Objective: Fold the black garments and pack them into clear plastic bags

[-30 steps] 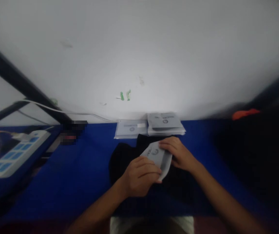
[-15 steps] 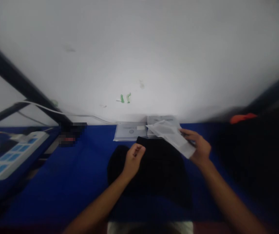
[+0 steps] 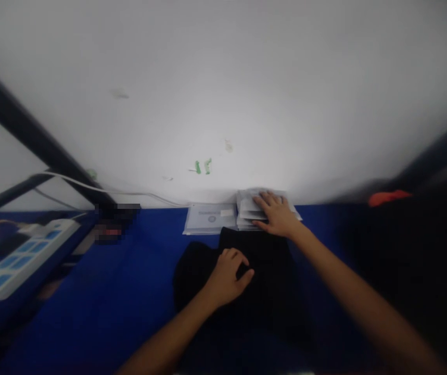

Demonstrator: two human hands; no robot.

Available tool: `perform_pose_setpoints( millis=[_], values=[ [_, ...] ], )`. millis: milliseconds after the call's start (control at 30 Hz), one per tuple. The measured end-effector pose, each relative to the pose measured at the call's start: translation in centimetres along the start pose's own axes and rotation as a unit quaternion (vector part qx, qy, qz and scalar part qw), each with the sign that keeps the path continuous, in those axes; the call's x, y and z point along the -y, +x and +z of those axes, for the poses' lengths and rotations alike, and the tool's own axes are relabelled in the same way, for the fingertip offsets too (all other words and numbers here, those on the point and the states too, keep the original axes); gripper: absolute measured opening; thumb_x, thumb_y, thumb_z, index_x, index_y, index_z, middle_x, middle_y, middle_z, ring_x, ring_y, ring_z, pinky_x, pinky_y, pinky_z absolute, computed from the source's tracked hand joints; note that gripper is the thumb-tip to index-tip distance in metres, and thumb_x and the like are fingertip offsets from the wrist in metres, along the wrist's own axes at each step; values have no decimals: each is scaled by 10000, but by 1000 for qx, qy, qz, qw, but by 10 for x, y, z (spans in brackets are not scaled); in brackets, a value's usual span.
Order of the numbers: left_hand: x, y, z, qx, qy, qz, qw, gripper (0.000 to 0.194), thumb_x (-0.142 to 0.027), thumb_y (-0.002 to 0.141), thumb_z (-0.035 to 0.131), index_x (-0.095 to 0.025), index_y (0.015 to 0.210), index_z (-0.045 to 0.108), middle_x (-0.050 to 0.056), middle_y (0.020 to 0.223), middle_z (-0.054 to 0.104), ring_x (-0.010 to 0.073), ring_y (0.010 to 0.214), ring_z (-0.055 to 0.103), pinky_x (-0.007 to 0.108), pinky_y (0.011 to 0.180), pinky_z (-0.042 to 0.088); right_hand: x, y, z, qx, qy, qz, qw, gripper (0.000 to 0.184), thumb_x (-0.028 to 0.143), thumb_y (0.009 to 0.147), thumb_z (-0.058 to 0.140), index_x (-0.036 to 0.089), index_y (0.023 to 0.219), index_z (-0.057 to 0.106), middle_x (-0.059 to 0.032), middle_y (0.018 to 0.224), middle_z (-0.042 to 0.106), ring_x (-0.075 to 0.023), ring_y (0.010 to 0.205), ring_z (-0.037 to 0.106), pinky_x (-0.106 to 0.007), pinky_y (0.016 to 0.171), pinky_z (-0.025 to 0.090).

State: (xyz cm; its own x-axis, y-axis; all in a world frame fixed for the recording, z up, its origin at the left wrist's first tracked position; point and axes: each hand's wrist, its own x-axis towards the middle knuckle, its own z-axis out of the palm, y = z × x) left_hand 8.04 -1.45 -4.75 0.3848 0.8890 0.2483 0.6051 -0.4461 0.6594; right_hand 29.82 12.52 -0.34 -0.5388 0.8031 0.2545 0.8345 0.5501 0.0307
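Observation:
My right hand [image 3: 277,214] lies flat with fingers spread on a stack of translucent plastic bags [image 3: 248,208] against the wall. Left of that stack is another pile of flat, printed plastic bags [image 3: 205,217]. Black fabric [image 3: 266,271], perhaps a folded garment, covers the middle of the blue surface in front of the bags. Over this cloth rests my left hand [image 3: 229,276], its fingers loosely bent and the thumb apart, with nothing visible in it. The cloth's folds are too dark to make out.
A white power strip [image 3: 24,260] with blue sockets lies at the left. A white cable [image 3: 102,186] runs along the wall [image 3: 223,94]. Dark frame bars slant at both sides. On the right is a dark mass with an orange item [image 3: 390,198] behind it.
My right hand has laid the plastic bag it held onto the right stack and let go; it now presses flat there. My left hand has moved slightly right and its fingers have loosened.

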Motion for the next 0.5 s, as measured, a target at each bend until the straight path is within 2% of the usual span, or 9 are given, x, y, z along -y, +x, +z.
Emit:
perform_pose_setpoints(
  millis=[133, 267, 500],
  values=[
    [-4, 0, -2, 20, 15, -8, 1000, 155, -297, 849, 615, -199, 969, 610, 69, 1015, 583, 246, 986, 522, 432, 884, 442, 11, 7, 7, 40, -6, -2, 999, 764, 695, 868, 400, 276, 1499, 305, -174, 1563, 280, -494, 1389, 237, -739, 1007, 168],
    [-9, -1, -4, 36, 30, -16, 999, 177, -307, 841, 621, -202, 983, 601, 73, 1035, 581, 259, 994, 518, 441, 878, 443, 11, 5, 18, 55, -9, -12, 998, 767, 727, 868, 357, 288, 1496, 316, -159, 1555, 312, -479, 1386, 261, -751, 1010, 142],
    [-10, -1, -3, 79, 75, -5, 994, 285, -368, 824, 652, -204, 1048, 590, 84, 1113, 557, 277, 1037, 496, 458, 892, 428, 10, -1, 31, 56, -15, -18, 998, 807, 735, 872, 327, 284, 1531, 207, -123, 1589, 232, -456, 1428, 171, -754, 1032, 78]
  ],
)
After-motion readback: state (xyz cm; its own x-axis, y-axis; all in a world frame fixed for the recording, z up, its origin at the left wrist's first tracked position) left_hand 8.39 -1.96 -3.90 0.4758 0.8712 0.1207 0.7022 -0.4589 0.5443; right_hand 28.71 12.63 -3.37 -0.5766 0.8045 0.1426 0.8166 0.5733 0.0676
